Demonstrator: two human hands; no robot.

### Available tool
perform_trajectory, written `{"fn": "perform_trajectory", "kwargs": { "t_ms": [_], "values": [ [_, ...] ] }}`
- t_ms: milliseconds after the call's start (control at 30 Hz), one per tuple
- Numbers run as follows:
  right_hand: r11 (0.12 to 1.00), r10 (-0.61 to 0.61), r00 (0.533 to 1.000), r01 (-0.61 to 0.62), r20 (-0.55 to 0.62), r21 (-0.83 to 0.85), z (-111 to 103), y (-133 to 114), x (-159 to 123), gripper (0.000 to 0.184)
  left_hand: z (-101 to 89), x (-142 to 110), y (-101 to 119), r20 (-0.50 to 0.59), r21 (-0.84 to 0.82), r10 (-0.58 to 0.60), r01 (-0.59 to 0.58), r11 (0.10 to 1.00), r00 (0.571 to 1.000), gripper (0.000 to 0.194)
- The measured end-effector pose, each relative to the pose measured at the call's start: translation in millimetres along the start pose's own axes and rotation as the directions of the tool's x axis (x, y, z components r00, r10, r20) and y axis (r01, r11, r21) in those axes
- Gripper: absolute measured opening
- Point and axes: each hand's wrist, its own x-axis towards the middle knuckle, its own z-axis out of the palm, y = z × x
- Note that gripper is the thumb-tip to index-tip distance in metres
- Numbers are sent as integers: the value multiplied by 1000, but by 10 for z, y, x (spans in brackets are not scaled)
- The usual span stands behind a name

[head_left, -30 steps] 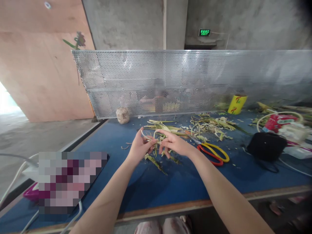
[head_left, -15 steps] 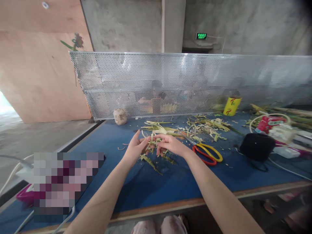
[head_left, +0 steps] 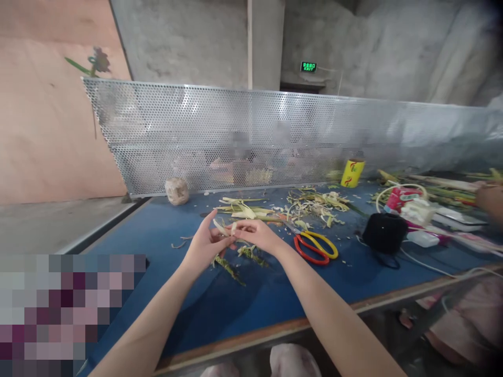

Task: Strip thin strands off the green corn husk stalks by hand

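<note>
My left hand (head_left: 204, 243) and my right hand (head_left: 255, 234) meet over the blue table (head_left: 275, 293), both pinching a pale green leaf strip (head_left: 223, 229) between their fingertips. Just below the hands lie short woven green pieces (head_left: 230, 267) on the cloth. A little beyond are loose pale leaf strips (head_left: 243, 208). To the right of my right hand lie scissors (head_left: 314, 245) with red and yellow handles.
A perforated metal screen (head_left: 275, 136) walls off the back of the table, with people blurred behind it. A yellow can (head_left: 352, 173), a black pouch (head_left: 384, 233), cables and packets crowd the right. A pale ball (head_left: 176, 190) sits at back left. Another person's hand (head_left: 489, 201) shows at far right.
The view has swung right and the hands sit further left in frame. Both hands keep pinching the strip, drawn slightly closer to me.
</note>
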Motion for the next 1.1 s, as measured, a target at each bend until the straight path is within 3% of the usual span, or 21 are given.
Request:
{"fn": "perform_trajectory", "kwargs": {
  "t_ms": [200, 467, 567, 767, 967, 1100],
  "values": [
    [993, -106, 978, 114, -182, 36, 37, -19, 33, 14, 19, 11, -12, -32, 42, 45, -43, 998, 998, 95],
    [985, -165, 938, 140, -305, -101, 27, -74, 28, 15, 82, -38, 23, 96, 0, 31, -31, 1000, 995, 91],
    [983, -141, 956, 105, -258, -148, 42, -57, 31, 16, 89, -29, 11, 68, -15, 36, -35, 999, 997, 93],
    [981, -32, 997, 18, -65, -195, 87, -25, -18, 23, 10, 22, -9, -134, 4, 70, -70, 998, 988, 94],
    [920, 13, 1000, -13, -1, -392, 33, -7, -42, 21, -8, 26, -55, -151, 46, 49, -43, 998, 987, 90],
    [912, -13, 1000, 20, 19, -410, -26, -31, -49, 26, 10, 31, -94, -108, 36, 51, -48, 998, 993, 90]
  ]
}}
